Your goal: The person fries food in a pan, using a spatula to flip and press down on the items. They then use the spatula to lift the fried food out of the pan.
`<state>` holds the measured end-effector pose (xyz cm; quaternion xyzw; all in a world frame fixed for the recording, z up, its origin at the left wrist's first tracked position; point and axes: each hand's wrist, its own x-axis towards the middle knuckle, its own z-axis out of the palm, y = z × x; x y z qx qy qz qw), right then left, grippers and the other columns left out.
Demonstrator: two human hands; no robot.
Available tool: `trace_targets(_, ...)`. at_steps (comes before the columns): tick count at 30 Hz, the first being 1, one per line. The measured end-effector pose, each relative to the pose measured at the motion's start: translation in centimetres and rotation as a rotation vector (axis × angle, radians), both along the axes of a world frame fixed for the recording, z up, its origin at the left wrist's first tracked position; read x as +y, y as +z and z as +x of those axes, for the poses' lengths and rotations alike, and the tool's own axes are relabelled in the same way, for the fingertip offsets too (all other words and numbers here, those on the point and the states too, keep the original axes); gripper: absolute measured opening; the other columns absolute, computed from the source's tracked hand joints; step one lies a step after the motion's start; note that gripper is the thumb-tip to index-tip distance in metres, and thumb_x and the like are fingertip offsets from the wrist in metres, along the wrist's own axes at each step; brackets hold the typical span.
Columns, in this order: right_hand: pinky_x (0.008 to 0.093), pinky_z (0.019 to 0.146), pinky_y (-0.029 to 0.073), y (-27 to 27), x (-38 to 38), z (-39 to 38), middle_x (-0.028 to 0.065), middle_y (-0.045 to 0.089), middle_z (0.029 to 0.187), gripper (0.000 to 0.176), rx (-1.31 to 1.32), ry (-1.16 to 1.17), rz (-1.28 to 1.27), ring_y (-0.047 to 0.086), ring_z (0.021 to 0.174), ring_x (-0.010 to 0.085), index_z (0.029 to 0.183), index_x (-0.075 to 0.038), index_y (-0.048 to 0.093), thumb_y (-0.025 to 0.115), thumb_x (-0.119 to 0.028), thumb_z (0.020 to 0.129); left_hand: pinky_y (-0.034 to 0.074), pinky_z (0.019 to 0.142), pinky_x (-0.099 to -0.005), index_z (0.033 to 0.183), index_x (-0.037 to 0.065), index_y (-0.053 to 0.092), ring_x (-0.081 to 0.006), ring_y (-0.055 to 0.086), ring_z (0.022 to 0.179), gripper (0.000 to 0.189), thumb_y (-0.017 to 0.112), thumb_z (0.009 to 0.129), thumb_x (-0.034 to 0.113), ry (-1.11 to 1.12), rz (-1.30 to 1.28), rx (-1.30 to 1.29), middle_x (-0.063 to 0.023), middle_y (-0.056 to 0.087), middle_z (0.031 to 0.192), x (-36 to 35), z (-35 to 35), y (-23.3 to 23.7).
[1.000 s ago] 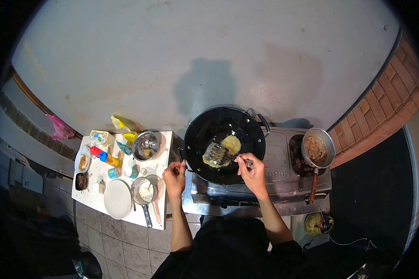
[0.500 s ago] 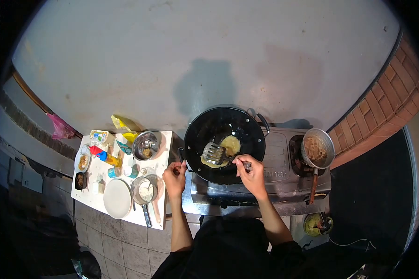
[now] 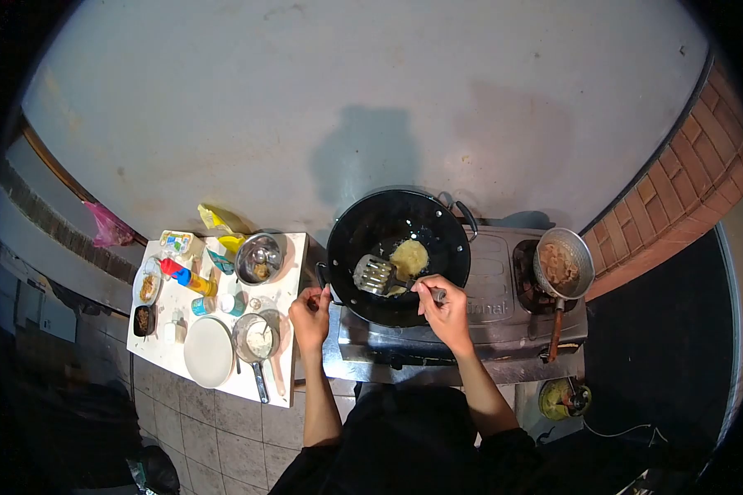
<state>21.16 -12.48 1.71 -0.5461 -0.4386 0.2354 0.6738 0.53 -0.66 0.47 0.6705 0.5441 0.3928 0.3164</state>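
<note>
My right hand (image 3: 444,312) is closed round the handle of a slotted metal spatula (image 3: 375,275). The spatula's head is low inside a black wok (image 3: 363,216) on the stove. Right beside the head lies a flat, pale yellow piece of food (image 3: 409,257). A little more yellow shows under the spatula's neck, mostly covered by it. My left hand (image 3: 309,318) is at the wok's left side, its fingers pinched on the wok's side handle (image 3: 321,272).
A saucepan (image 3: 587,257) of brownish food stands on the right burner, wooden handle toward me. The white table (image 3: 285,388) at left holds a plate (image 3: 209,353), a small pot of white powder (image 3: 258,337), a steel bowl (image 3: 258,258) and a yellow bottle (image 3: 200,285). A brick wall edges the right.
The spatula head has shifted slightly left in the wok. Less of the yellow food beneath it shows now. My left hand has stayed at the wok's handle.
</note>
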Motion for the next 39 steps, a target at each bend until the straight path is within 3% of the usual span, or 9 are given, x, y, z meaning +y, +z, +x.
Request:
trace_targets(1, 0.0208, 0.051, 0.043, -0.1, 0.0, 0.1, 0.009, 0.063, 0.086, 0.006, -0.026, 0.003, 0.001, 0.054, 0.056, 0.0072, 0.089, 0.005, 0.059, 0.055, 0.003, 0.093, 0.04, 0.051, -0.0242, 0.084, -0.004, 0.066, -0.0075, 0.05, 0.054, 0.024, 0.07, 0.087, 0.019, 0.001, 0.006, 0.001, -0.0043, 0.062, 0.062, 0.0, 0.0, 0.0)
trace_targets(8, 0.0215, 0.049, 0.043, 0.1, -0.1, 0.5, 0.0089, 0.063, 0.087, 0.005, -0.068, -0.032, 0.005, 0.054, 0.057, 0.0073, 0.088, 0.005, 0.059, 0.056, 0.004, 0.092, 0.04, 0.051, -0.0243, 0.082, -0.004, 0.065, -0.0075, 0.05, 0.053, 0.022, 0.071, 0.086, 0.017, -0.009, 0.028, 0.006, -0.0046, 0.061, 0.061, 0.1, 0.0, -0.1)
trace_targets(14, 0.0234, 0.046, 0.043, 1.1, 0.1, -0.2, 0.0073, 0.062, 0.075, 0.006, -0.189, -0.078, -0.016, 0.058, 0.054, 0.0092, 0.086, 0.003, 0.06, 0.063, -0.001, 0.089, 0.04, 0.05, -0.0245, 0.082, -0.004, 0.066, -0.0076, 0.05, 0.053, 0.021, 0.071, 0.086, 0.016, -0.004, -0.016, -0.012, -0.0045, 0.061, 0.06, 0.3, -0.1, -0.3)
trace_targets(23, 0.0315, 0.058, 0.048, 1.9, 0.2, -1.3, 0.014, 0.064, 0.083, 0.009, -0.347, -0.032, -0.061, 0.064, 0.069, 0.026, 0.088, 0.004, 0.06, 0.067, 0.0, 0.084, 0.04, 0.05, -0.0253, 0.083, -0.004, 0.066, -0.0077, 0.05, 0.053, 0.023, 0.071, 0.086, 0.018, -0.017, -0.015, -0.02, -0.0048, 0.061, 0.06, 0.4, -0.3, -0.6)
trace_targets(25, 0.0325, 0.058, 0.049, 1.7, 0.3, -1.6, 0.0145, 0.064, 0.086, 0.011, -0.406, -0.03, -0.007, 0.064, 0.07, 0.0286, 0.089, 0.004, 0.06, 0.068, 0.0, 0.083, 0.044, 0.056, -0.0285, 0.084, -0.004, 0.069, -0.0122, 0.055, 0.057, 0.027, 0.071, 0.086, 0.023, -0.009, -0.043, -0.003, -0.0062, 0.061, 0.062, 0.3, -0.2, -0.3)
trace_targets(32, 0.0339, 0.059, 0.05, 2.2, 0.2, -2.3, 0.0146, 0.063, 0.086, 0.013, -0.466, 0.004, -0.021, 0.064, 0.072, 0.0294, 0.087, 0.004, 0.059, 0.07, -0.001, 0.082, 0.044, 0.058, -0.0289, 0.085, -0.004, 0.069, -0.0127, 0.055, 0.058, 0.029, 0.072, 0.085, 0.025, -0.006, -0.049, 0.018, -0.0061, 0.06, 0.061, 0.4, -0.3, -0.4)
trace_targets(34, 0.0338, 0.06, 0.05, 2.2, 0.2, -2.4, 0.0144, 0.063, 0.086, 0.014, -0.498, 0.009, 0.0, 0.064, 0.072, 0.0293, 0.088, 0.005, 0.059, 0.07, 0.0, 0.081, 0.04, 0.051, -0.0258, 0.083, -0.004, 0.066, -0.0089, 0.05, 0.052, 0.021, 0.071, 0.085, 0.017, -0.016, 0.01, -0.009, -0.0046, 0.059, 0.059, 0.5, -0.2, -0.7)
trace_targets(39, 0.0323, 0.058, 0.049, 2.1, 0.3, -2.3, 0.0142, 0.063, 0.084, 0.013, -0.441, -0.014, 0.023, 0.064, 0.07, 0.0279, 0.087, 0.005, 0.06, 0.07, 0.0, 0.082, 0.043, 0.053, -0.0269, 0.084, -0.004, 0.067, -0.0105, 0.053, 0.055, 0.025, 0.071, 0.085, 0.021, -0.015, -0.039, -0.023, -0.0056, 0.06, 0.061, 0.6, -0.3, -0.8)
